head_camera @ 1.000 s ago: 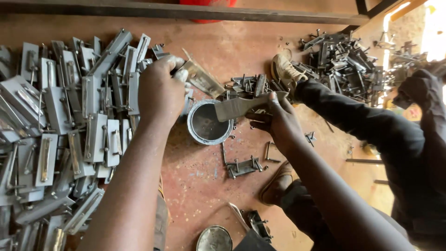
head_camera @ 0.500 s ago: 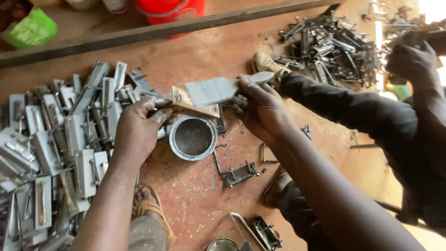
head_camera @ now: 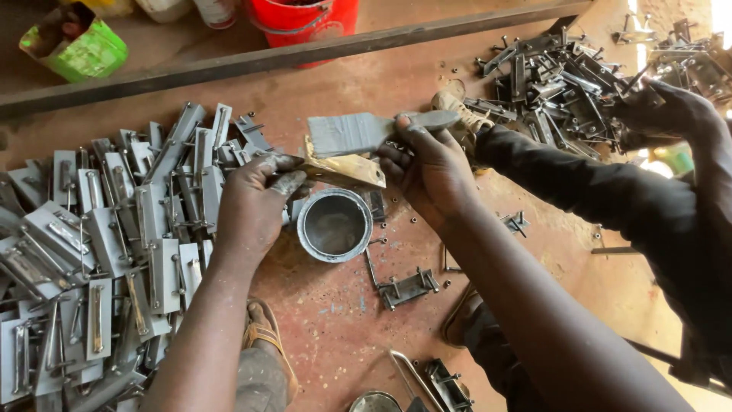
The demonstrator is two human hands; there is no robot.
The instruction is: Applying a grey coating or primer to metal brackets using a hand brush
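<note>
Hands (head_camera: pixel 255 202) on paintbrush (head_camera: pixel 358 133) (over tin (head_camera: pixel 334 226))

Containers along the top edge

A crumpled green carton (head_camera: pixel 75 47) is seen at the upper left; a red bucket (head_camera: pixel 305 19) stands at top centre, with two pale containers (head_camera: pixel 191 9), cut off by the frame, just left of it.
</note>
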